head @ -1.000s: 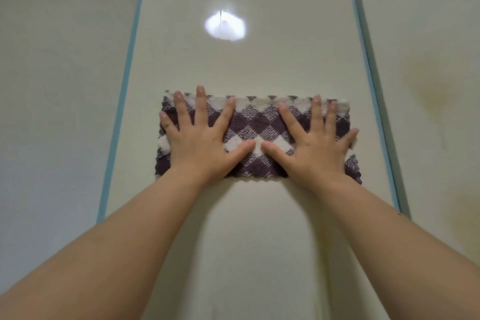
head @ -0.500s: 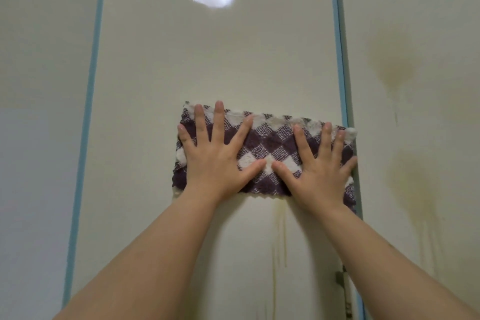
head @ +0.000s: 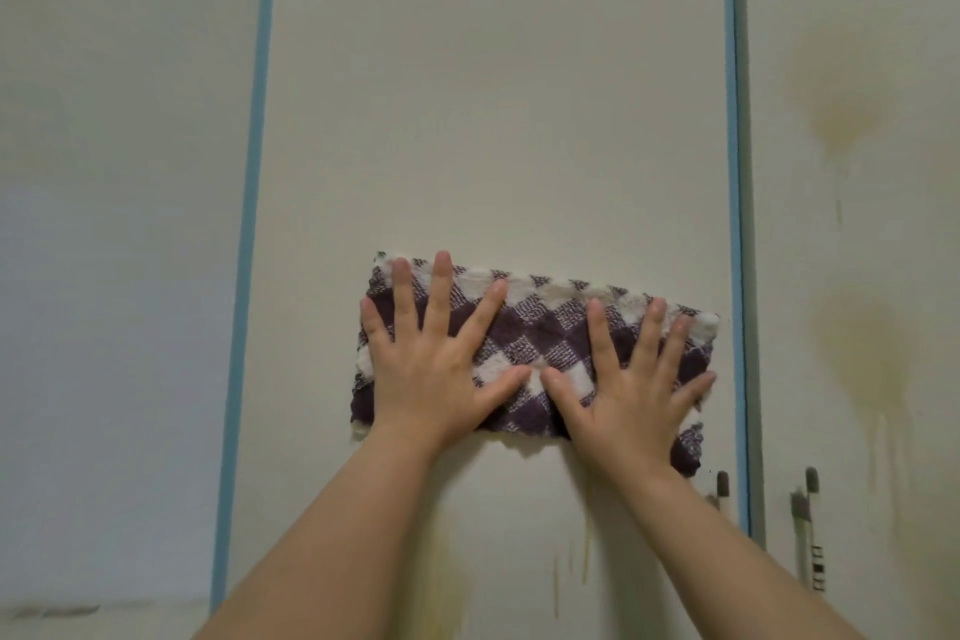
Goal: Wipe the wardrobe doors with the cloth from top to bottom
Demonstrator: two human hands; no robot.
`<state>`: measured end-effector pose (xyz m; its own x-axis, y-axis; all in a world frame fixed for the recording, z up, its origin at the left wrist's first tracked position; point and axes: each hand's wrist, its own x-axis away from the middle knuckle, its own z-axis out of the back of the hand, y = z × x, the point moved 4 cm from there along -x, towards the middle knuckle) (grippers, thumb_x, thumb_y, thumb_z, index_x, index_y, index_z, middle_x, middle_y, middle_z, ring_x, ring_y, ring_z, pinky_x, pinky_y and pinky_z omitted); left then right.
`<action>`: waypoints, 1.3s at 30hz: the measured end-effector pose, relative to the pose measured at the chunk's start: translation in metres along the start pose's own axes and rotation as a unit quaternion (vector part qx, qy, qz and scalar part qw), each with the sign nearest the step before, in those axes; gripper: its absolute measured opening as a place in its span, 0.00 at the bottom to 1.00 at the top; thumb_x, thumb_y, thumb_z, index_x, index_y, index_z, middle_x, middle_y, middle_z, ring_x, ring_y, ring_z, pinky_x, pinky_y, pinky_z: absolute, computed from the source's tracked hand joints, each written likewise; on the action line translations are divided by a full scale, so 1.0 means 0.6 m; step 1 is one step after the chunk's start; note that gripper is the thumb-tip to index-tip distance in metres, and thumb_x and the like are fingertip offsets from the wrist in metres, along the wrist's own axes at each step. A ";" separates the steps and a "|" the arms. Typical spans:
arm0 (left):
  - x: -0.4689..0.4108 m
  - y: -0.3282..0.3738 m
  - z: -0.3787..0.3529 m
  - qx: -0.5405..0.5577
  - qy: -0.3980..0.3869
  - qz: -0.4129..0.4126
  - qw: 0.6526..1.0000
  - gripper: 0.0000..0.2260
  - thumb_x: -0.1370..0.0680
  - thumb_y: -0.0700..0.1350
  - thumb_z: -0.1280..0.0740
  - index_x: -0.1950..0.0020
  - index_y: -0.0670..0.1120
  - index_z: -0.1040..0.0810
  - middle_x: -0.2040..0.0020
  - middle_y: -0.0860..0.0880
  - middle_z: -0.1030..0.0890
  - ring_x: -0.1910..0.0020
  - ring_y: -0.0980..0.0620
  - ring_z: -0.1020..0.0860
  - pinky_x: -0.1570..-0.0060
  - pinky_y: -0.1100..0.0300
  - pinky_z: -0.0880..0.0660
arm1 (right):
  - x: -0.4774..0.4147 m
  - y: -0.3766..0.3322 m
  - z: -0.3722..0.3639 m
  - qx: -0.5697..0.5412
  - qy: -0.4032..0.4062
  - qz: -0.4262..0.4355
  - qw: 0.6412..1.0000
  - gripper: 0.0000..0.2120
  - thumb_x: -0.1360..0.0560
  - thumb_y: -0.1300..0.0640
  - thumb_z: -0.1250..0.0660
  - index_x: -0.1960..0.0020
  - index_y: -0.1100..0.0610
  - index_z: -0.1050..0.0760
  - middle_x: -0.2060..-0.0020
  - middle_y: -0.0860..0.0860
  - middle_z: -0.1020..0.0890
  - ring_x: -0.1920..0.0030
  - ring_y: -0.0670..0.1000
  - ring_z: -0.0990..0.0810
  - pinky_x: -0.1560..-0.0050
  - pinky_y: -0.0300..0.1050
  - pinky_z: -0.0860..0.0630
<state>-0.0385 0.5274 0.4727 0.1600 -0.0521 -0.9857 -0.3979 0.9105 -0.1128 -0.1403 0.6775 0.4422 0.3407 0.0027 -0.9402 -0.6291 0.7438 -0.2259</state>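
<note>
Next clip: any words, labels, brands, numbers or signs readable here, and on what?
No readable text anywhere.
Purple-and-white checked cloth: woven pattern only, no label showing.
Cream wardrobe door with blue edge strips: stains only, no writing.
Pale door handle on the right: dark marks, too blurred to read.

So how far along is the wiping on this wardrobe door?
Done: the middle door above the cloth looks stain-free. In hand: the left hand and right hand press the cloth flat partway down it. Left: yellow drip streaks below the cloth, plus the stained right door.
</note>
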 end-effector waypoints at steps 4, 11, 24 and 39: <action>0.001 -0.063 0.009 -0.007 -0.011 0.016 1.000 0.35 0.31 0.74 0.52 0.27 0.61 0.43 0.24 0.43 0.47 0.26 0.35 0.52 0.35 0.33 0.58 | -0.002 -0.060 -0.006 0.003 0.010 0.024 1.000 0.37 0.30 0.25 0.61 0.25 0.41 0.51 0.25 0.59 0.51 0.26 0.62 0.56 0.39 0.78 0.56; 0.033 -0.172 0.028 0.005 -0.025 0.081 0.996 0.36 0.31 0.74 0.54 0.27 0.60 0.46 0.24 0.43 0.49 0.26 0.38 0.55 0.37 0.29 0.50 | 0.003 -0.179 -0.021 -0.004 0.029 0.082 0.996 0.36 0.29 0.27 0.56 0.26 0.41 0.51 0.25 0.60 0.50 0.26 0.62 0.55 0.37 0.73 0.64; 0.171 -0.180 0.013 -0.015 0.014 0.031 0.999 0.34 0.27 0.70 0.48 0.26 0.53 0.41 0.24 0.43 0.51 0.27 0.34 0.49 0.37 0.35 0.42 | 0.117 -0.173 -0.054 0.047 0.048 0.154 0.986 0.35 0.27 0.30 0.49 0.26 0.46 0.44 0.27 0.60 0.43 0.27 0.64 0.45 0.36 0.76 0.53; 0.189 -0.053 -0.016 -0.008 -0.003 0.030 1.000 0.34 0.27 0.71 0.51 0.25 0.57 0.48 0.24 0.44 0.62 0.26 0.37 0.59 0.33 0.36 0.60 | 0.138 -0.027 -0.049 0.034 0.057 0.145 0.987 0.37 0.26 0.30 0.53 0.24 0.46 0.56 0.24 0.49 0.58 0.24 0.54 0.54 0.32 0.70 0.55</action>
<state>-0.0165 0.4887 0.3635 0.1409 0.0053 -0.9900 -0.4207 0.9055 -0.0551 -0.1227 0.6458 0.3607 0.0702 0.1499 -0.9862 -0.6395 0.7655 0.0708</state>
